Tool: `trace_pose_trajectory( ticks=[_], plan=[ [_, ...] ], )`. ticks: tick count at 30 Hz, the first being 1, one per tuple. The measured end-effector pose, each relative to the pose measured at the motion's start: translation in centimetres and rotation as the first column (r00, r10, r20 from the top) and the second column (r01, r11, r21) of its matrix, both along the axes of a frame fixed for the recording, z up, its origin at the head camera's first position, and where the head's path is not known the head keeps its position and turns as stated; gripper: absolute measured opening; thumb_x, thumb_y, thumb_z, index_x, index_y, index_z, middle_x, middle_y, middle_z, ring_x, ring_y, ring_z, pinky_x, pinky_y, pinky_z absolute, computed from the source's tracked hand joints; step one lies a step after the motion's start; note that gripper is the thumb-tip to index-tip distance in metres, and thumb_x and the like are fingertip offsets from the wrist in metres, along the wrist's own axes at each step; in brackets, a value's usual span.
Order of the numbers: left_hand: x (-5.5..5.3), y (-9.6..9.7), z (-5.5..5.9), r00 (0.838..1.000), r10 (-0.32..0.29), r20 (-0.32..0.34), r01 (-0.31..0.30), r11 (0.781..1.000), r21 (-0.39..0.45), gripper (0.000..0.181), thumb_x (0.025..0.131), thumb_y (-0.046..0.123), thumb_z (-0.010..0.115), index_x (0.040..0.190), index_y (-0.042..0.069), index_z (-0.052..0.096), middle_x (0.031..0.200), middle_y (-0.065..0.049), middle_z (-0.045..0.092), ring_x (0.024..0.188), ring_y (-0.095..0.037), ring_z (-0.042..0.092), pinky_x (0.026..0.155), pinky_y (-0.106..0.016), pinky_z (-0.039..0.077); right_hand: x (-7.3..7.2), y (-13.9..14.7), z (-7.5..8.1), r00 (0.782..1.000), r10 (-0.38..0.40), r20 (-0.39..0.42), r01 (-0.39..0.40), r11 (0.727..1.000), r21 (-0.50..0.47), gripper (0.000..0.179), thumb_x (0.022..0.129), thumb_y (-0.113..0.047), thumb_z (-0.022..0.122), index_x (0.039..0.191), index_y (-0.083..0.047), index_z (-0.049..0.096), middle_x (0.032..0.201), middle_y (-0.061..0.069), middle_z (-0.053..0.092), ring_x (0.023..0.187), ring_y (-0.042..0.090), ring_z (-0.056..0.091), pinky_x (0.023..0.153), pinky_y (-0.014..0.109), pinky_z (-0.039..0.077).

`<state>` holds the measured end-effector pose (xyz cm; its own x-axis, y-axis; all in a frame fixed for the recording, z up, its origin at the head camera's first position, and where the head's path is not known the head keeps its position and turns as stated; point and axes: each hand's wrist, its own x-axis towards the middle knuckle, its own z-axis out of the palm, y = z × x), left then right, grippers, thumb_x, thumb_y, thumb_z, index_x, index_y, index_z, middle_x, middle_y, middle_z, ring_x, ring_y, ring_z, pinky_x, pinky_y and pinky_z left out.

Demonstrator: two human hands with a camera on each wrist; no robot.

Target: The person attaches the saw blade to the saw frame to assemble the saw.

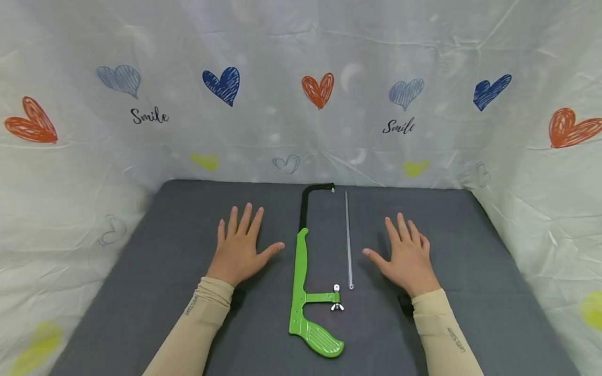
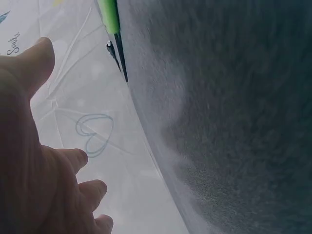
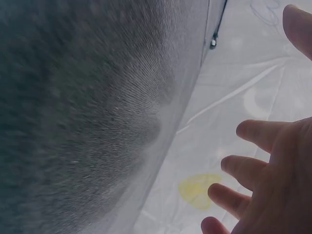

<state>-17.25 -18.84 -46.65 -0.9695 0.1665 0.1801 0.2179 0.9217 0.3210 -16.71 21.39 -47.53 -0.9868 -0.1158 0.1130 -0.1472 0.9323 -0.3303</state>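
A hacksaw frame with a green handle and a black curved front bar lies on the dark grey table, between the two hands. At its green arm sits a wing nut. Just right of the frame, apart from it, lies a thin silvery hacksaw blade, pointing away. My left hand, palm down with fingers spread, is left of the frame and touches nothing. On the other side, my right hand is spread likewise, right of the blade. Both wrist views show the fingers raised above the tabletop.
The grey table is enclosed at the back and both sides by a white sheet printed with hearts and words. Beige sleeves cover both forearms, with a dark device under each wrist.
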Motion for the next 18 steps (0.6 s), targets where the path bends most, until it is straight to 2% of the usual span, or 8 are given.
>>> trace_pose_trajectory(
  ticks=[7, 13, 15, 18],
  plan=[
    [2.2, 0.4, -0.1, 1.0, 0.001, 0.009, -0.001, 1.0, 0.006, 0.106, 0.098, 0.074, 0.063, 0.175, 0.016, 0.02, 0.182, -0.016, 0.013, 0.169, -0.047, 0.003, 0.131, -0.073, 0.008, 2.0, -0.7, 0.3, 1.0, -0.005, 0.007, 0.005, 1.0, -0.019, 0.105, 0.097, -0.075, 0.063, 0.173, -0.012, 0.026, 0.181, 0.023, 0.014, 0.165, 0.05, 0.015, 0.125, 0.074, 0.018],
    [3.7, 0.8, -0.3, 1.0, -0.006, -0.023, 0.007, 0.999, 0.037, 0.107, 0.097, 0.071, 0.067, 0.173, 0.009, 0.023, 0.181, -0.02, 0.018, 0.168, -0.05, 0.008, 0.13, -0.072, 0.019, 2.9, -1.9, -0.2, 0.999, 0.014, 0.03, -0.012, 0.999, -0.053, 0.104, 0.098, -0.074, 0.063, 0.174, -0.014, 0.025, 0.182, 0.021, 0.013, 0.166, 0.049, 0.015, 0.124, 0.076, 0.018],
    [3.9, 1.1, -0.5, 1.0, -0.013, -0.013, 0.014, 0.998, 0.058, 0.108, 0.098, 0.072, 0.065, 0.173, 0.009, 0.022, 0.181, -0.019, 0.017, 0.168, -0.049, 0.009, 0.13, -0.072, 0.021, 3.0, -2.2, -0.3, 0.999, 0.026, 0.042, -0.022, 0.997, -0.079, 0.102, 0.099, -0.072, 0.063, 0.173, -0.013, 0.026, 0.181, 0.021, 0.014, 0.165, 0.05, 0.016, 0.123, 0.077, 0.019],
    [4.3, 1.7, -0.7, 0.999, -0.022, 0.042, 0.016, 0.992, 0.128, 0.107, 0.1, 0.075, 0.059, 0.174, 0.011, 0.016, 0.182, -0.016, 0.013, 0.168, -0.047, 0.011, 0.129, -0.072, 0.024, 3.2, -2.8, -0.3, 0.997, 0.042, 0.069, -0.032, 0.99, -0.134, 0.099, 0.101, -0.07, 0.063, 0.172, -0.012, 0.028, 0.18, 0.022, 0.016, 0.163, 0.051, 0.021, 0.122, 0.079, 0.02]
  ],
)
